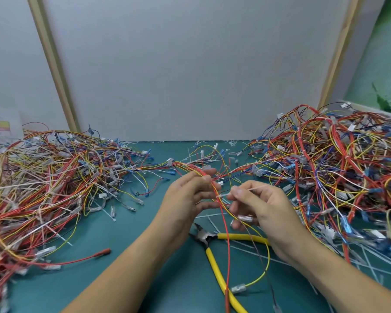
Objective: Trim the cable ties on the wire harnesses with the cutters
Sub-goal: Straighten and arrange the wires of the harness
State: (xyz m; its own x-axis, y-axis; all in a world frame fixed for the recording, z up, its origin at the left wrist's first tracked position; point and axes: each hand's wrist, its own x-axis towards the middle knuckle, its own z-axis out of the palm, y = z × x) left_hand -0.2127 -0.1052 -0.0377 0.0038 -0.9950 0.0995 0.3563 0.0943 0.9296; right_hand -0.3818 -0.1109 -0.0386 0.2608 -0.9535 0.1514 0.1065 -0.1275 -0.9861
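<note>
On my head feed, both hands sit at centre frame, just above the green mat (145, 245). The left hand (187, 197) pinches the wire harness (185, 164) between thumb and fingertips, with the lower fingers loosely curled beneath the bundle. The right hand (264, 211) is just beside it, thumb and forefinger nipping the white tail of a cable tie (246, 190) that sticks out sideways from the harness; its other fingers are curled. The harness's red and yellow leads hang down toward the bottom edge.

The cutters (209, 241) lie on the mat directly below the hands, yellow handles splayed apart — no hand is touching them, though one handle runs under the right wrist.

A large tangle of harnesses (43, 177) fills the left of the frame and a taller heap (336, 166) the right. White tie offcuts (370, 263) litter the mat at lower right. A grey backboard (190, 64) fills the upper half.
</note>
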